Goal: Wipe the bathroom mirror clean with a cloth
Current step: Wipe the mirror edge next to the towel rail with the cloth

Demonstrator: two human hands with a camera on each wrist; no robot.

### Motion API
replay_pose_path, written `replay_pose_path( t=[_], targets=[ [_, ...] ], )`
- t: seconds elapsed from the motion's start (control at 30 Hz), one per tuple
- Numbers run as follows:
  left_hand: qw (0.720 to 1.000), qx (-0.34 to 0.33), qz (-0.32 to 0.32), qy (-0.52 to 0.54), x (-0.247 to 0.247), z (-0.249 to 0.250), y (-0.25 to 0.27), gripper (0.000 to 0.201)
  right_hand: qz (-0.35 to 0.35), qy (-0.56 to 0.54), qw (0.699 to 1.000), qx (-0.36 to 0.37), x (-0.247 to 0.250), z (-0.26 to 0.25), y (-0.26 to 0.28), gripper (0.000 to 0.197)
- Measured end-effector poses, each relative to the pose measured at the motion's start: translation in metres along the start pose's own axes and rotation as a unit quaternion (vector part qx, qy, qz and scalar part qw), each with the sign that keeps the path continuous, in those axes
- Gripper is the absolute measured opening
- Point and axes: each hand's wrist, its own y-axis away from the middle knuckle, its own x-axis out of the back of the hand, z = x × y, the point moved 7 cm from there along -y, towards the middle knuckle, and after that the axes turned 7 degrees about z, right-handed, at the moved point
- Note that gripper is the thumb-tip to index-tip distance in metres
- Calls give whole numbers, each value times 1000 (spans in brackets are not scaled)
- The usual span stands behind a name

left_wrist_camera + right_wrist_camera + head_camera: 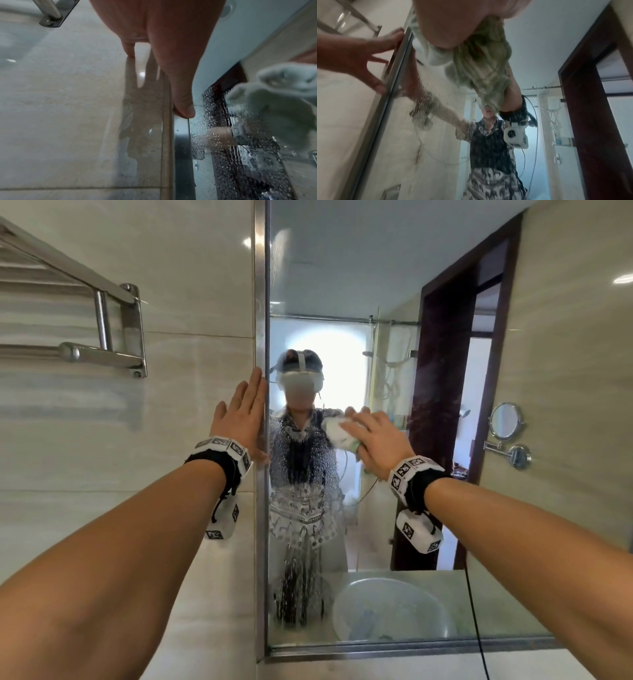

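The wall mirror [376, 268] has a steel frame [262, 508], and its lower left part is covered in water drops [301, 467]. My right hand [376, 436] holds a bunched pale green cloth [337, 433] against the glass, just right of the wet patch. In the right wrist view the cloth [481, 65] hangs in a wad below my palm [450, 24]. My left hand [239, 416] lies flat with straight fingers on the wall tile, against the frame's left edge. In the left wrist view its thumb [183, 108] touches the frame [181, 148], with the cloth [274, 101] off to the right.
A steel towel rack [102, 350] juts from the tiled wall at upper left. A small round swivel mirror [505, 421] is fixed to the right wall. The glass reflects a basin [390, 611] and a dark door frame. A black cable [476, 628] hangs in front of the mirror.
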Motion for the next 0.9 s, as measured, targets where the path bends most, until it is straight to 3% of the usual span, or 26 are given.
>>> replay_pose_path(
  t=[0.13, 0.23, 0.4, 0.6, 0.73, 0.9],
  targets=[
    [1000, -2, -3, 4, -3, -3, -1, 160, 121, -25, 979, -161, 45, 18, -47, 47],
    [1000, -2, -7, 4, -4, -3, -2, 158, 194, -35, 960, -200, 70, 23, -90, 51],
    [1000, -6, 1, 4, -6, -6, -1, 155, 182, -31, 955, -233, 48, 11, -115, 61],
    [998, -33, 45, 2, -11, -10, 12, 146, 157, -22, 977, -140, -21, -34, -60, 60],
    [999, -47, 24, 6, -29, -13, 22, 150, 135, -11, 985, -110, -32, -44, -40, 63],
    [999, -33, 33, -2, -31, -9, 25, 154, 67, 49, 997, 0, -45, -55, -7, 64]
  ],
)
